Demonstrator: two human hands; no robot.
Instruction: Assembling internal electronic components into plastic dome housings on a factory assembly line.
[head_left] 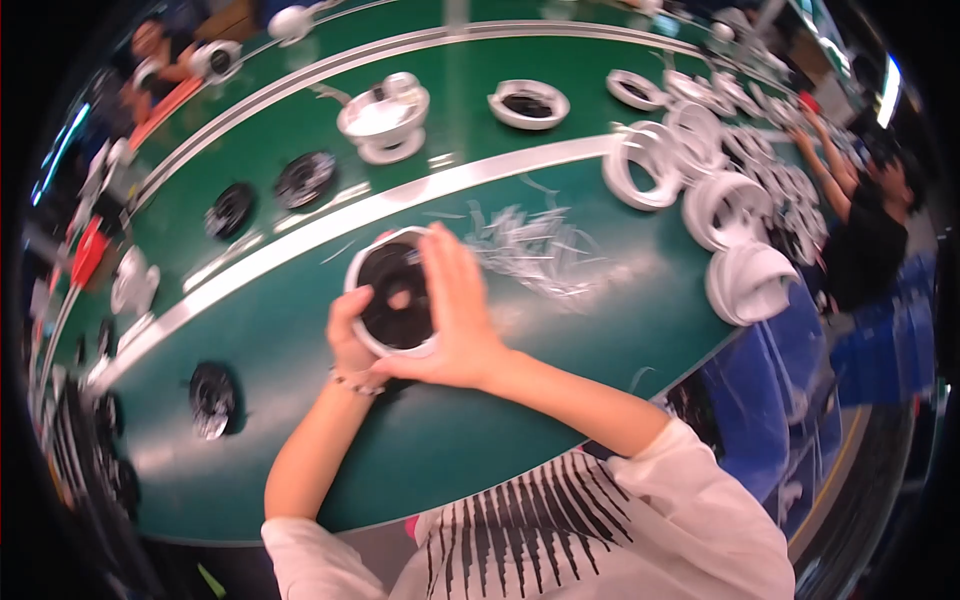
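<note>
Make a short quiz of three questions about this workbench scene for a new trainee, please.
1. True or false: both hands touch the round white housing with a black inside.
2. What lies just right of it on the green belt? A) loose white strips B) a hammer C) a cup
3. Which side holds the stacked white rings?

Key: 1 true, left hand and right hand; 2 A, strips; 3 the right.

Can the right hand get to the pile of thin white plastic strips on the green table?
Probably yes. The pile of thin white plastic strips lies just beyond the right hand, with only bare green table between; the hand would have to let go of the round white-rimmed black part.
</note>
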